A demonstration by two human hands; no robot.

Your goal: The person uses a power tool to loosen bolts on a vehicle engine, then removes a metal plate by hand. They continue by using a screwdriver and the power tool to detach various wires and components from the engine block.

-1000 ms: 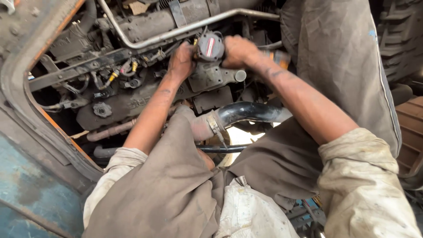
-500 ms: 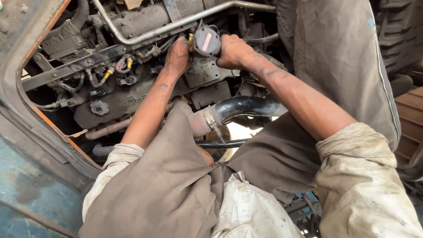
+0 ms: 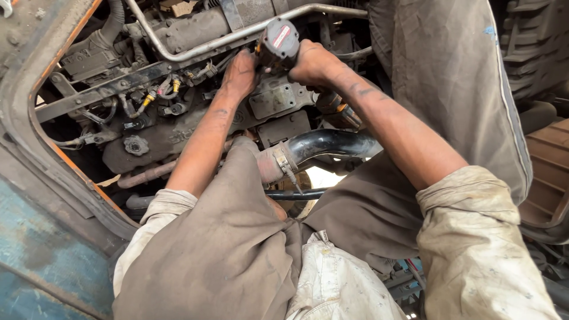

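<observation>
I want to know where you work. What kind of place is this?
Probably a vehicle repair yard: an open engine with a black hose, and greasy hands on a power tool.

Two hands are shown, the left hand (image 3: 239,74) and the right hand (image 3: 313,63), both set about one power tool (image 3: 277,42) with a dark round head. One engine block (image 3: 195,127) fills the bay, crossed by one bent silver metal tube (image 3: 195,50) and one black curved hose (image 3: 329,144) joined by one hose clamp (image 3: 283,166). Two yellow-tipped wire connectors (image 3: 160,92) and one round ribbed cap (image 3: 136,144) are also visible.
</observation>
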